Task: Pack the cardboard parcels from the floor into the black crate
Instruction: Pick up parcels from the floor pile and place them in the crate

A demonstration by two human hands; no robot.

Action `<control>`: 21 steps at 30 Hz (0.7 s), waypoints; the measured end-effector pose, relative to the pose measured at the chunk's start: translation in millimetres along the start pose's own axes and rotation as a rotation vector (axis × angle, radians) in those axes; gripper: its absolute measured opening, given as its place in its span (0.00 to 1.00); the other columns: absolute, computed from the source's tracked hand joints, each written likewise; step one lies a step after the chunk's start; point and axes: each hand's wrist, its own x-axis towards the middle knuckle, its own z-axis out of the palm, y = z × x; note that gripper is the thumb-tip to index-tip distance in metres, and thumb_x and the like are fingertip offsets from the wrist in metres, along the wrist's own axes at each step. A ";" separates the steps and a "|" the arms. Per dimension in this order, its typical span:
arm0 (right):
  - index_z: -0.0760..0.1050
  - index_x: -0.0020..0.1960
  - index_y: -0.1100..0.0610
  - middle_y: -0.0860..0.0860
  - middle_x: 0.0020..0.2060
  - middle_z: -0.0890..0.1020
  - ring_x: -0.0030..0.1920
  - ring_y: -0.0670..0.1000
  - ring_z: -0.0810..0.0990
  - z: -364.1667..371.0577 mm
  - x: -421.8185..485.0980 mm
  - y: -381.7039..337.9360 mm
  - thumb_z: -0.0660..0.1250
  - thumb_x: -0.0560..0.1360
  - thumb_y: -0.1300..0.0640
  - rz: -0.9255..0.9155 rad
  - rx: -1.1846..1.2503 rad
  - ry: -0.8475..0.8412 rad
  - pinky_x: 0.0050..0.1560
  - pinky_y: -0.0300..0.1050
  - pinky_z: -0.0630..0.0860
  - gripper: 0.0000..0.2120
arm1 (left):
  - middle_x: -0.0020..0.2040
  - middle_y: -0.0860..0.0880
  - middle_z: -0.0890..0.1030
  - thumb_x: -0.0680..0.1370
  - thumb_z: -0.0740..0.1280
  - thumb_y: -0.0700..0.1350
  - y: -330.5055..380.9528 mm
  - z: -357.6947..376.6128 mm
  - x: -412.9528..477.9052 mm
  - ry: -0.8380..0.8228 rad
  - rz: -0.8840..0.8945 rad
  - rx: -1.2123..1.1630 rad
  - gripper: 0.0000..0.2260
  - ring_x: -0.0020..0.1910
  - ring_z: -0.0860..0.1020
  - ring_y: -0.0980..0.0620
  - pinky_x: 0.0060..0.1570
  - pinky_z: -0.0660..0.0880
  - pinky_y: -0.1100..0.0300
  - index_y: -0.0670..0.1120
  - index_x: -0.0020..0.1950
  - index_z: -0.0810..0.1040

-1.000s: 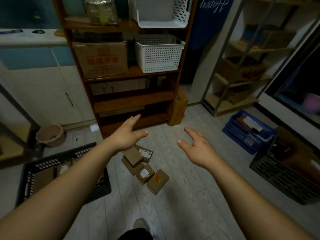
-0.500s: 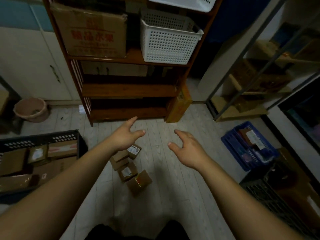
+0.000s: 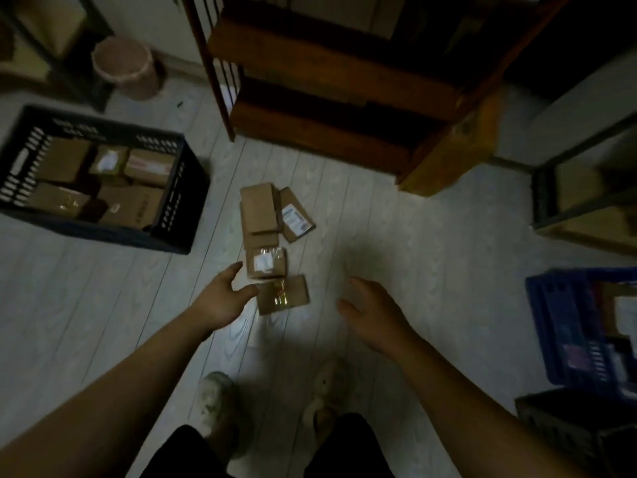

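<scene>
Pale plank floor (image 3: 396,236), cardboard parcels (image 3: 272,243), black crate (image 3: 179,188), blue crate (image 3: 551,326)

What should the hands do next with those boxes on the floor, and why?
Probably close the left hand on the nearest parcel, the one with a gold mark. That hand is open and almost touching its edge, the right hand is empty too, and the black crate sits on the left.

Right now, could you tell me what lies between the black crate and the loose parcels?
Only bare floor, in the head view; the black crate stands apart from the parcels.
</scene>
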 end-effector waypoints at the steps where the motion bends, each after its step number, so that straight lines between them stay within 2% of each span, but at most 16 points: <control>1: 0.55 0.75 0.47 0.49 0.74 0.59 0.72 0.53 0.61 16.7 16.6 14.8 0.60 0.77 0.41 0.013 0.015 -0.020 0.66 0.46 0.63 0.31 | 0.74 0.49 0.64 0.75 0.66 0.55 -22.2 11.8 14.5 0.009 -0.053 0.016 0.31 0.69 0.67 0.46 0.58 0.64 0.58 0.53 0.75 0.57; 5: 0.54 0.75 0.48 0.50 0.75 0.58 0.72 0.54 0.61 95.7 100.2 71.2 0.60 0.77 0.42 0.037 0.039 -0.071 0.64 0.47 0.63 0.31 | 0.74 0.46 0.64 0.76 0.66 0.53 -105.3 62.0 89.1 0.051 -0.144 0.055 0.30 0.70 0.66 0.44 0.61 0.64 0.54 0.50 0.75 0.58; 8: 0.58 0.74 0.52 0.53 0.71 0.64 0.67 0.55 0.68 156.0 173.4 107.8 0.63 0.76 0.45 0.028 0.051 -0.050 0.56 0.43 0.67 0.30 | 0.75 0.47 0.62 0.76 0.66 0.53 -159.9 98.4 155.0 0.061 -0.166 0.068 0.31 0.71 0.64 0.45 0.65 0.63 0.53 0.50 0.76 0.56; 10: 0.61 0.73 0.53 0.54 0.67 0.70 0.64 0.55 0.72 191.9 223.0 132.6 0.65 0.76 0.47 0.006 0.041 -0.027 0.53 0.43 0.69 0.28 | 0.75 0.47 0.62 0.76 0.66 0.53 -194.3 122.2 199.2 0.068 -0.167 0.046 0.32 0.71 0.65 0.45 0.63 0.63 0.55 0.50 0.76 0.57; 12: 0.61 0.73 0.53 0.50 0.64 0.72 0.61 0.52 0.72 224.3 269.4 156.6 0.66 0.75 0.47 -0.011 0.064 -0.023 0.50 0.42 0.70 0.30 | 0.74 0.47 0.64 0.75 0.67 0.53 -224.9 145.5 238.3 0.073 -0.162 0.013 0.32 0.69 0.66 0.45 0.57 0.64 0.59 0.50 0.75 0.57; 14: 0.57 0.75 0.55 0.51 0.68 0.69 0.65 0.53 0.70 254.3 311.8 179.8 0.67 0.74 0.46 0.012 0.059 -0.016 0.55 0.44 0.70 0.35 | 0.73 0.47 0.66 0.74 0.68 0.54 -253.2 168.2 272.8 0.081 -0.148 -0.032 0.33 0.67 0.68 0.47 0.52 0.65 0.60 0.51 0.75 0.58; 16: 0.52 0.76 0.55 0.56 0.73 0.62 0.71 0.58 0.63 280.7 348.3 197.8 0.68 0.73 0.45 0.034 -0.013 -0.014 0.66 0.52 0.65 0.39 | 0.72 0.46 0.67 0.72 0.70 0.55 -275.8 187.0 302.4 0.079 -0.142 -0.066 0.36 0.63 0.69 0.48 0.50 0.65 0.59 0.51 0.75 0.56; 17: 0.50 0.77 0.54 0.56 0.74 0.60 0.72 0.59 0.61 292.4 363.6 204.2 0.68 0.73 0.45 0.046 -0.016 -0.015 0.69 0.53 0.62 0.41 | 0.72 0.45 0.67 0.72 0.70 0.55 -285.1 193.8 315.6 0.074 -0.154 -0.089 0.38 0.61 0.70 0.49 0.49 0.66 0.59 0.50 0.76 0.55; 19: 0.48 0.77 0.52 0.56 0.74 0.60 0.71 0.59 0.62 313.4 390.0 213.3 0.69 0.71 0.44 0.063 0.073 -0.032 0.68 0.53 0.63 0.43 | 0.72 0.44 0.66 0.71 0.71 0.56 -300.3 203.7 339.1 0.056 -0.206 -0.191 0.41 0.58 0.70 0.50 0.49 0.69 0.56 0.49 0.76 0.52; 21: 0.49 0.76 0.53 0.55 0.72 0.64 0.68 0.57 0.67 328.5 411.1 218.2 0.71 0.70 0.45 0.081 0.220 -0.032 0.64 0.49 0.67 0.45 | 0.71 0.44 0.67 0.70 0.70 0.59 -311.9 210.7 357.8 0.017 -0.269 -0.289 0.40 0.61 0.72 0.46 0.53 0.72 0.49 0.51 0.75 0.54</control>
